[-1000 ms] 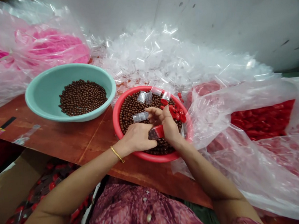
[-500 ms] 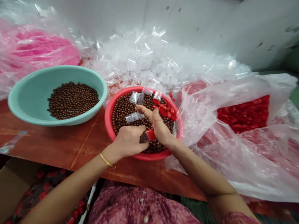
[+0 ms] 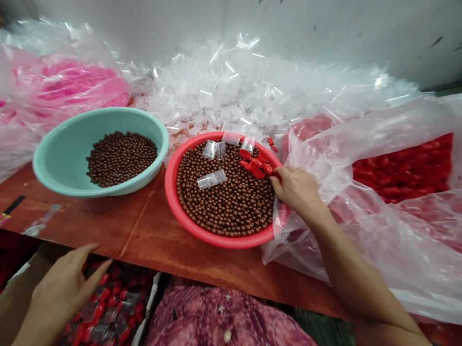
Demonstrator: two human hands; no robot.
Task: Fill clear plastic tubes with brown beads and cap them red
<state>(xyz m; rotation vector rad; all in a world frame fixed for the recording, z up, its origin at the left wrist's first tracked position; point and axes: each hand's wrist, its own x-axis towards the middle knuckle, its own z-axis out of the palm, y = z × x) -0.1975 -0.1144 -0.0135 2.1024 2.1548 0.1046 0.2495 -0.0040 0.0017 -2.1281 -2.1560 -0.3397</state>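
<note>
My right hand is at the right rim of a red basin, its fingers closed on a red plastic cap. Beside those fingertips, several more red caps lie on the brown balls that fill the basin. Small clear plastic containers rest on the balls too, one with a red cap fitted. Over at the lower left, my left hand is open with its fingers apart, above a box of filled, red-capped containers. Nothing shows in that hand.
A turquoise basin with brown balls stands left on the red-brown table. Clear containers are heaped along the wall. An opened plastic bag of red caps lies right; bagged pink pieces sit back left.
My left hand has gone from the red basin down to the box at lower left, and the capped container it held is out of it. My right hand has moved right to the red caps.
</note>
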